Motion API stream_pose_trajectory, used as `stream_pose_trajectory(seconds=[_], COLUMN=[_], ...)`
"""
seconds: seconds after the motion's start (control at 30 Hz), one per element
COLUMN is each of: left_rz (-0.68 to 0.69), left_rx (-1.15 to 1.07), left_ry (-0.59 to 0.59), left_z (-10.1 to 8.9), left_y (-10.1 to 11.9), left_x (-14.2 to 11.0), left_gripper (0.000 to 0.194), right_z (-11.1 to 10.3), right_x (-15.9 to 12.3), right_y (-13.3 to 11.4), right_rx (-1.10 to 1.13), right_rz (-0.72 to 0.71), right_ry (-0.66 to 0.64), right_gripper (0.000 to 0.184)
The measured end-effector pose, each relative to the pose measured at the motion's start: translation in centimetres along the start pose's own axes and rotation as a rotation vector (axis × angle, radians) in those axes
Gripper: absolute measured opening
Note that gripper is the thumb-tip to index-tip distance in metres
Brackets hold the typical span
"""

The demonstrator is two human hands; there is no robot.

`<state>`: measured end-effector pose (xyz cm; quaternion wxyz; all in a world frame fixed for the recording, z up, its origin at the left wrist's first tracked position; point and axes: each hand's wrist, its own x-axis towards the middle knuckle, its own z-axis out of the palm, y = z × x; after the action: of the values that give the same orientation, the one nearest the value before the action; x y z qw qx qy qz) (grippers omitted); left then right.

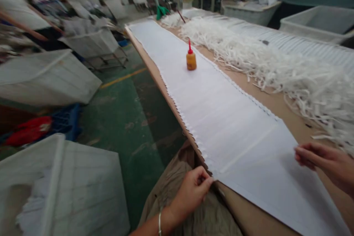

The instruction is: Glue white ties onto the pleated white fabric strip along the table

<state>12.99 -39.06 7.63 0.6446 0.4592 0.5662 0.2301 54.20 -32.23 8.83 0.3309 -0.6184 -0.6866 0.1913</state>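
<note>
Well, one long, flat white cloth (235,118) runs from top middle to bottom right on one brown table (289,118). At bottom middle, the left hand (192,190) has a pinched grip on its edge. At right, the right hand's (326,160) fingers bunch; I can't tell what they hold. One yellow bottle with a red tip (191,61) stands on the cloth.

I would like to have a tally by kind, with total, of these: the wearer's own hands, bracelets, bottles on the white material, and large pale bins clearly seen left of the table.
Hands: 2 (left hand, right hand)
Bracelet: 1
Bottle: 1
Large pale bins: 3 (near bin, middle bin, far bin)
Total: 7
</note>
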Motion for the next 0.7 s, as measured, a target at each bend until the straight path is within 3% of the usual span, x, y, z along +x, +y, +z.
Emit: stream_pose_trajectory(seconds=[0.1,0.17,0.37,0.53,0.7], left_rz=[-0.017,-0.014,0.034,0.15,0.181], left_rx=[0.005,0.003,0.053,0.162,0.225], left_ry=[0.012,0.012,0.081,0.215,0.217], left_z=[0.0,0.0,1.0,2.4,3.0], left_y=[0.2,0.6,0.9,0.3,0.1], left_x=[0.3,0.3,1.0,2.2,2.9], left_gripper=[0.031,0.032,0.028,0.025,0.022], right_z=[-1.7,-1.4,-0.3,0.1,0.8], right_x=[-0.9,0.7,5.7,8.3,9.6], right_y=[0.1,-0.5,-2.2,-0.8,0.8], right_rx=[0.22,0.306,0.255,0.108,-0.065], right_rz=[0.414,0.512,0.452,0.383,0.35], right_ry=[-0.288,-0.287,-0.246,-0.213,-0.158], right_gripper=[0.042,0.046,0.055,0.051,0.036])
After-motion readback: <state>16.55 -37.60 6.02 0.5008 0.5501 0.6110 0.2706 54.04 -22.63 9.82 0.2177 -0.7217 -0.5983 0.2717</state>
